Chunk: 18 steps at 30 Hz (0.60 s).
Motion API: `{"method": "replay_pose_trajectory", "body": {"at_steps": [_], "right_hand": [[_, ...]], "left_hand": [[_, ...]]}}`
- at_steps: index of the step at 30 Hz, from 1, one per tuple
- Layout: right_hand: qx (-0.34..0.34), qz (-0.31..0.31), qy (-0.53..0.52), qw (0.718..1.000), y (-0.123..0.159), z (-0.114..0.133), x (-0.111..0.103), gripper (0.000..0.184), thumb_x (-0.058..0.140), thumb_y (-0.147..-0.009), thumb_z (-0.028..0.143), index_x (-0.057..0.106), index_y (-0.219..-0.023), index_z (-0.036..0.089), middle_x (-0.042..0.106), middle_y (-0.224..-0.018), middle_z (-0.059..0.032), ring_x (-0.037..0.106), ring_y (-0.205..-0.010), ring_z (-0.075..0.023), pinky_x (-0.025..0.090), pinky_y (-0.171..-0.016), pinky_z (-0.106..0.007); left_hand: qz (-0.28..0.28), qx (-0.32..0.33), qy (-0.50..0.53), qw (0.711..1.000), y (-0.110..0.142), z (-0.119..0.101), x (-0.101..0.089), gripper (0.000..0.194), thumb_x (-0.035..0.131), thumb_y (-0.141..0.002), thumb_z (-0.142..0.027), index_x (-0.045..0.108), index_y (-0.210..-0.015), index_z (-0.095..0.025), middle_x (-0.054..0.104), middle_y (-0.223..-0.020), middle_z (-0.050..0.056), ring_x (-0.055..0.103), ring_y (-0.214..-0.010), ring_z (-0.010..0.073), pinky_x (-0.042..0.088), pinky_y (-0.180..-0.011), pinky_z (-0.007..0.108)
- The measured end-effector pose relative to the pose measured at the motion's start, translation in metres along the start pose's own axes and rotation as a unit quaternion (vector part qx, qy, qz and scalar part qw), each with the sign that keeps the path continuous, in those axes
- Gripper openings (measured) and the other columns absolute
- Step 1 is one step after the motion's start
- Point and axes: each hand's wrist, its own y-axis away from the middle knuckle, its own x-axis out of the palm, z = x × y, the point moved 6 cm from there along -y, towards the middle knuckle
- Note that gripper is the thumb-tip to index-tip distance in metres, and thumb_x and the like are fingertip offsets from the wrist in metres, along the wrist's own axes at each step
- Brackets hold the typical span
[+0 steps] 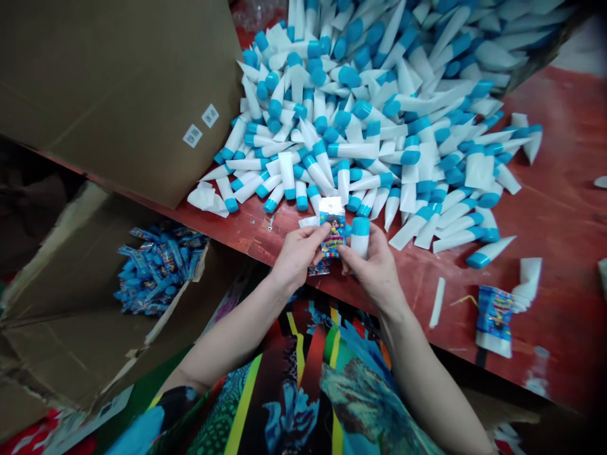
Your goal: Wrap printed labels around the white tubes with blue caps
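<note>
Blue pkt (336, 237) in L hand (300, 258), blue-capped tube (360, 237) in R hand (380, 272)

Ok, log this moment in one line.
left hand: pinching blue printed packet; right hand: holding white tube with blue cap; beyond: heap of blue-capped white tubes on red tabletop; left side: blue packets in cardboard box

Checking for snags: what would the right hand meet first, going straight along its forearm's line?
Probably the heap of white, blue-capped tubes, though depth is unclear: the right hand might pass above.
</note>
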Motion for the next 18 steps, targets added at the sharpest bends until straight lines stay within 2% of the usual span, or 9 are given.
{"method": "replay_pose_trajectory", "body": {"at_steps": [2,5,7,11,15,18], "right_hand": [[-0.018,-0.037,0.004,0.999,-0.002,0.001,-0.006,0.067,0.096,-0.08,0.05,0.059,-0.133,0.033,0.07,-0.091,0.0056,0.057,-0.055,-0.0177,0.053,-0.051,-0.038],[-0.037,-0.068,0.018,0.997,-0.002,0.003,-0.013,0.067,0.095,-0.076,0.047,0.058,-0.13,0.032,0.07,-0.088,0.0066,0.057,-0.055,-0.0173,0.052,-0.051,-0.036],[-0.032,-0.06,0.016,0.998,-0.001,0.003,-0.014,0.067,0.094,-0.079,0.047,0.056,-0.131,0.031,0.07,-0.085,0.0076,0.057,-0.054,-0.0169,0.051,-0.05,-0.035],[-0.026,-0.034,0.013,0.999,-0.001,0.0,-0.011,0.06,0.09,-0.091,0.045,0.051,-0.134,0.031,0.072,-0.086,0.0069,0.06,-0.054,-0.016,0.052,-0.054,-0.034],[-0.064,-0.066,0.061,0.994,0.002,0.0,-0.014,0.053,0.088,-0.094,0.043,0.054,-0.133,0.029,0.075,-0.094,0.0024,0.066,-0.063,-0.0185,0.055,-0.061,-0.035],[-0.07,-0.055,0.082,0.993,0.003,0.001,-0.012,0.052,0.087,-0.095,0.045,0.056,-0.133,0.03,0.076,-0.098,0.0004,0.068,-0.067,-0.0204,0.058,-0.064,-0.037]], "left_hand": [[0.008,-0.004,-0.003,1.0,0.001,0.004,0.004,0.054,0.088,-0.1,-0.045,0.061,-0.062,-0.018,0.046,-0.048,-0.005,0.035,-0.042,0.0048,0.02,-0.048,0.024],[0.008,-0.006,-0.007,1.0,0.003,0.01,0.008,0.042,0.092,-0.095,-0.036,0.069,-0.066,-0.016,0.046,-0.047,-0.006,0.036,-0.043,0.0046,0.02,-0.049,0.023],[-0.008,-0.01,0.0,1.0,0.004,0.013,0.01,0.038,0.09,-0.095,-0.029,0.07,-0.066,-0.016,0.045,-0.046,-0.006,0.035,-0.043,0.0048,0.021,-0.05,0.023],[-0.034,-0.018,0.026,0.999,0.005,0.019,0.016,0.05,0.091,-0.095,-0.028,0.057,-0.059,-0.018,0.047,-0.047,-0.005,0.035,-0.042,0.0039,0.023,-0.049,0.024],[-0.013,-0.057,0.041,0.997,0.002,0.026,0.019,0.055,0.09,-0.1,-0.044,0.056,-0.064,-0.019,0.049,-0.051,-0.004,0.037,-0.04,0.004,0.017,-0.048,0.025],[0.003,-0.078,0.041,0.996,0.001,0.026,0.018,0.051,0.085,-0.104,-0.041,0.058,-0.066,-0.019,0.047,-0.049,-0.005,0.037,-0.04,0.0044,0.019,-0.048,0.025]]}}
